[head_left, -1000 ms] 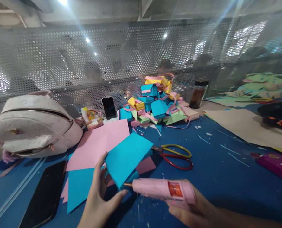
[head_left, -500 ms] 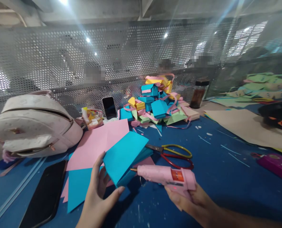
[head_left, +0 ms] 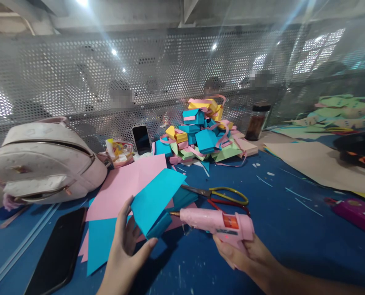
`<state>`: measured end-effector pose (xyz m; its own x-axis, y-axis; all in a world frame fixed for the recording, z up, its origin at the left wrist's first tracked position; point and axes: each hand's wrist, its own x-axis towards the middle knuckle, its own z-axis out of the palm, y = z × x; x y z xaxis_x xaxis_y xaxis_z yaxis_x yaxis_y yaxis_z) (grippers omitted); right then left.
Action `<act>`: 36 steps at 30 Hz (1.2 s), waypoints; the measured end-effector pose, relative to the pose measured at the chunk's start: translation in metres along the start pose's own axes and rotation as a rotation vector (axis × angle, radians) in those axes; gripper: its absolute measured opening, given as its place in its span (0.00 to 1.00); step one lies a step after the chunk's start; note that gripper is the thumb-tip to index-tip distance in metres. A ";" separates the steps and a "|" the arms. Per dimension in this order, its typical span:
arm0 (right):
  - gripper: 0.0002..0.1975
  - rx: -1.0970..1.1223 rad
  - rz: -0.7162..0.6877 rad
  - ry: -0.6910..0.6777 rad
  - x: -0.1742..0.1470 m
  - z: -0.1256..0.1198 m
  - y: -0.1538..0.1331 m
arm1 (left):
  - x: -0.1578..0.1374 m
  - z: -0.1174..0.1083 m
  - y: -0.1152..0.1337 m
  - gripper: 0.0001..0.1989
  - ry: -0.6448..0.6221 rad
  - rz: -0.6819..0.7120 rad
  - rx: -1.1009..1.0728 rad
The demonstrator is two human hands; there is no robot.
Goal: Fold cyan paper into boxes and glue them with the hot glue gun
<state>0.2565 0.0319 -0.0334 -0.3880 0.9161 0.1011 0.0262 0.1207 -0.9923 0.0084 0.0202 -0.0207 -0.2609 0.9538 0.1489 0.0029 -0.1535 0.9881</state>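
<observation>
A folded blue paper piece (head_left: 154, 200) is tilted up in my left hand (head_left: 128, 250), with the thumb at its lower edge and the fingers along its left side. My right hand (head_left: 247, 258) is wrapped round the handle of a pink hot glue gun (head_left: 213, 221). The gun's metal nozzle points left, close to a folded flap of the blue paper; whether it touches I cannot tell. Beyond the gun lie scissors (head_left: 228, 195) with one yellow and one red handle loop. Pink paper sheets (head_left: 130, 180) and a flat blue sheet (head_left: 101, 241) lie under and beside my left hand.
A heap of small coloured paper boxes (head_left: 201, 135) stands at the back beside a dark jar (head_left: 258, 123). On the left are a white backpack (head_left: 47, 164) and a black phone (head_left: 58, 250). Another phone (head_left: 142, 139) leans upright; a purple case (head_left: 357, 215) lies right.
The blue paper has shifted slightly left and tilted more, and its lower flap shows more. The glue gun has risen a little at the nozzle end.
</observation>
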 end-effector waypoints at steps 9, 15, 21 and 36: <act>0.15 -0.011 -0.001 -0.076 -0.003 -0.003 -0.014 | 0.000 -0.001 0.002 0.46 -0.020 -0.035 0.012; 0.17 0.039 0.014 -0.028 -0.001 0.000 -0.006 | -0.002 0.001 0.003 0.47 -0.016 0.003 0.023; 0.19 0.037 0.011 -0.046 -0.003 -0.002 0.008 | 0.002 -0.002 -0.001 0.44 0.026 0.033 0.023; 0.26 -0.101 -0.213 0.188 0.018 -0.021 -0.001 | -0.003 -0.003 0.004 0.43 0.042 0.027 0.048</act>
<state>0.2686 0.0558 -0.0288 -0.2177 0.9197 0.3267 0.0576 0.3463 -0.9364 0.0062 0.0158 -0.0171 -0.3004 0.9377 0.1746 0.0568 -0.1651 0.9846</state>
